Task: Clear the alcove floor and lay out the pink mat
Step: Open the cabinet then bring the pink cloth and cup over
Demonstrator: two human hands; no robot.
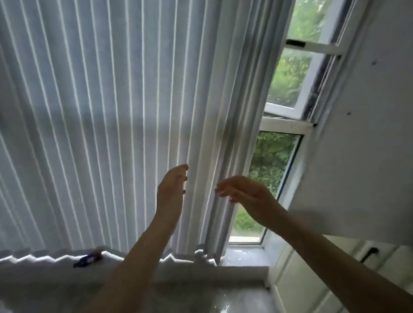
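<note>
White vertical blinds [97, 119] hang in front of the window and fill most of the head view. My left hand [172, 188] is raised with straight fingers, its fingertips at the edge of a slat near the bunched slats [223, 169]. Just to the right, my right hand [242, 192] is lifted with relaxed, slightly bent fingers and holds nothing. Both hands are apart from each other. The pink mat is not in view, and I see only a glossy grey floor or ledge surface [180, 300] at the bottom.
Right of the blinds is a window [290, 83] with one pane swung open and greenery behind it. A small blue object [87, 259] lies at the foot of the blinds. A white wall [373, 134] and white cabinet with a black handle [369, 254] stand at right.
</note>
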